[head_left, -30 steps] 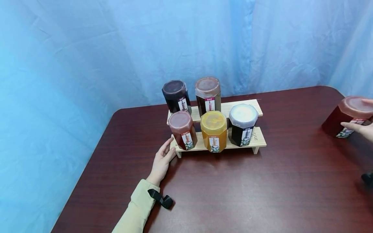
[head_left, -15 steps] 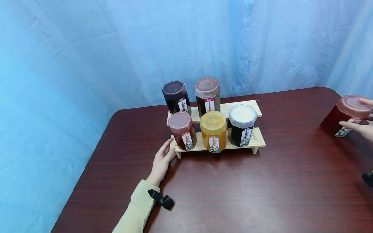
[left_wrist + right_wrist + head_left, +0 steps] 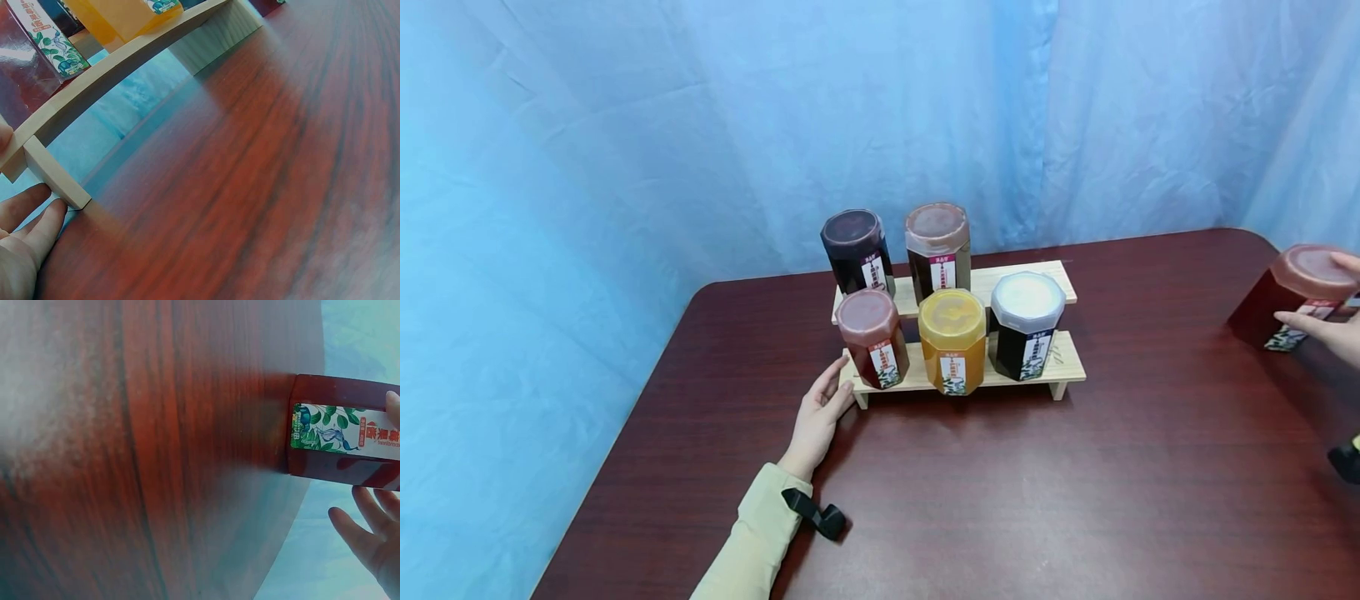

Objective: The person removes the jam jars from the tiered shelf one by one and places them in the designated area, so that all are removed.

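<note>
At the left end of a two-tier wooden rack (image 3: 1067,367), my left hand (image 3: 815,423) holds the lower shelf's corner. In the left wrist view its fingers (image 3: 39,225) lie against the rack's leg (image 3: 57,174), and one fingertip shows at the shelf edge. Far right in the head view, my right hand (image 3: 1337,333) grips a dark red eight-sided jar (image 3: 1262,308) with a pinkish lid. The thumb (image 3: 394,411) presses beside the label in the right wrist view, with the other fingers along the opposite side. Part of this hand lies outside the head view.
The lower shelf carries a red jar (image 3: 863,346), a yellow jar (image 3: 962,362) and a dark jar with a white lid (image 3: 1015,346). On the upper shelf stand a dark purple jar (image 3: 850,254) and a brown-lidded jar (image 3: 936,237). A blue curtain (image 3: 760,125) hangs behind the brown table (image 3: 1000,500).
Almost nothing differs. The right hand and its jar stay at the far right, shifting only slightly in view. The left hand keeps its place at the rack.
</note>
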### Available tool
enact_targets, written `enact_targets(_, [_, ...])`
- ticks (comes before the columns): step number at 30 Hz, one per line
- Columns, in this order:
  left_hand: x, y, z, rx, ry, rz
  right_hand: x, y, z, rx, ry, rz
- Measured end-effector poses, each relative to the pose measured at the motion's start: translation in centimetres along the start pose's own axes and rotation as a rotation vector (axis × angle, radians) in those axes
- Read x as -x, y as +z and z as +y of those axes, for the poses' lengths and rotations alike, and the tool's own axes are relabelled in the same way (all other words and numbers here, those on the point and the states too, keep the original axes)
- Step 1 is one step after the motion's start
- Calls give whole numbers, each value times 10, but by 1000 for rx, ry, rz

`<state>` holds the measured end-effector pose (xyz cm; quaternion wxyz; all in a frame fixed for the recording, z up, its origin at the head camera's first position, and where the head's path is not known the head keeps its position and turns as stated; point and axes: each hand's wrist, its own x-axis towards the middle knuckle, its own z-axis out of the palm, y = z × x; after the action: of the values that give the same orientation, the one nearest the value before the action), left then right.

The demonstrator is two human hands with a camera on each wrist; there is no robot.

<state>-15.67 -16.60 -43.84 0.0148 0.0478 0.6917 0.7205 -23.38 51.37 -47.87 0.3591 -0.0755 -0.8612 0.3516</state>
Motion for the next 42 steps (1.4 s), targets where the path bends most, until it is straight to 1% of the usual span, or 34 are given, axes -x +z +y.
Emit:
enact_targets(4, [1, 0, 0, -2, 1, 1, 0, 2, 2, -38, -9, 6])
enact_targets(7, [1, 1, 1, -13, -1, 4, -1, 3, 3, -91, -14, 0])
enact_targets(10, [0, 0, 1, -18, -3, 8, -2, 4, 2, -112, -6, -10])
enact_targets(18, [1, 1, 2, -9, 5, 2, 2, 4, -5, -53, 63, -30])
enact_targets(23, [1, 0, 1, 5, 4, 2, 9, 0, -13, -12, 207, -41])
enact_targets(24, [1, 0, 1, 0, 9, 0, 11, -2, -13, -34, 237, -60])
enact_targets(25, [1, 0, 1, 1, 9, 2, 12, -3, -13, -43, 267, -58])
enact_targets(26, [1, 0, 1, -1, 10, 3, 12, -5, -12, -83, 298, -80])
enact_targets(28, [1, 0, 1, -7, 10, 5, 14, -8, -9, -178, 329, -124])
enact_targets(29, [1, 0, 1, -12, 14, 4, 15, -10, -9, -183, 333, -126])
enact_targets(30, [1, 1, 1, -14, 17, 3, 16, -11, -9, -214, 358, -149])
enact_targets(31, [1, 1, 1, -8, 14, 7, 18, -12, -10, -192, 379, -156])
enact_targets(32, [0, 1, 0, -10, 13, 8, 20, -13, -12, -205, 408, -175])
enact_targets(33, [0, 1, 0, -12, 14, 6, 24, -13, -15, -177, 426, -177])
enact_targets(35, [0, 0, 0, -17, 18, 3, 30, -11, -24, -75, 491, -164])
enact_targets(36, [0, 0, 0, -15, 17, 4, 33, -11, -28, -49, 534, -180])
enact_targets(37, [0, 0, 0, -12, 15, 5, 36, -10, -33, -12, 558, -181])
enact_targets(40, [-1, 0, 0, -10, 17, -1, 42, -6, -46, 58, 587, -166])
enact_targets(41, [-1, 0, 0, -8, 15, 0, 43, -6, -49, 36, 581, -154])
enact_targets(42, [-1, 0, 0, -6, 16, 0, 45, -6, -52, 12, 557, -132])
